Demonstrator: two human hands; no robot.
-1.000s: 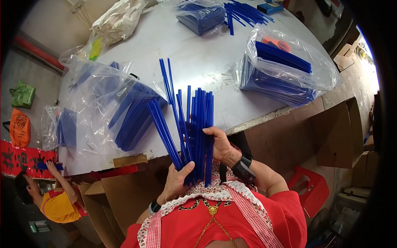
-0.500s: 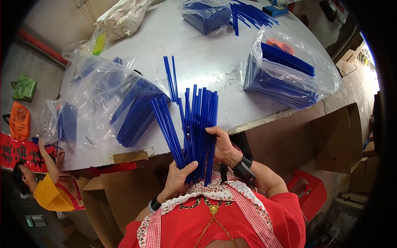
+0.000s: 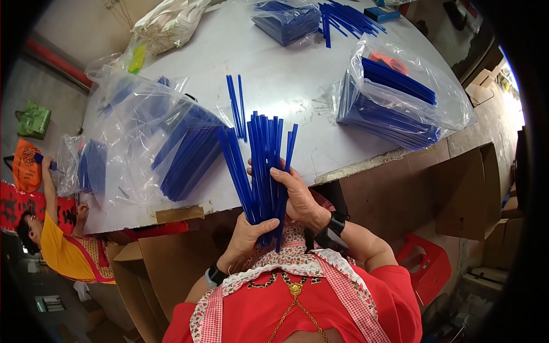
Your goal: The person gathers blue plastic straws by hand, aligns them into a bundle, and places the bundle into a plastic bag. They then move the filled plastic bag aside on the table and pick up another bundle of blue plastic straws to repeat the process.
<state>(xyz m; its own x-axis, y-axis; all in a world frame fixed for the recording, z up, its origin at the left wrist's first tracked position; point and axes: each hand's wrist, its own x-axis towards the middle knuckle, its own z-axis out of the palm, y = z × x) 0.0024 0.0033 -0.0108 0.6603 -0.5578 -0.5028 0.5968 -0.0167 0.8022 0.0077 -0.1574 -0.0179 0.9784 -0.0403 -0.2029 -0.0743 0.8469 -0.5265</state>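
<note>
A fanned bundle of long blue plastic sticks (image 3: 261,171) stands upright between my hands at the table's near edge. My left hand (image 3: 249,235) is closed round its lower end, thumb across the front. My right hand (image 3: 299,197) grips the bundle's right side higher up, with its fingertips behind the sticks. One group leans left, and a few sticks lean right. Just beyond, a few loose blue sticks (image 3: 235,108) lie on the white table (image 3: 286,74).
Clear plastic bags of blue sticks lie left (image 3: 191,154) and right (image 3: 394,108). More loose sticks (image 3: 349,22) lie at the back. Cardboard boxes stand below the table; a red stool (image 3: 426,268) is at right. Another person (image 3: 68,246) works at far left.
My right hand has moved up and left, its fingers now reaching round the bundle. The sticks are pressed closer together. The other person's arm has swung outward holding something dark blue.
</note>
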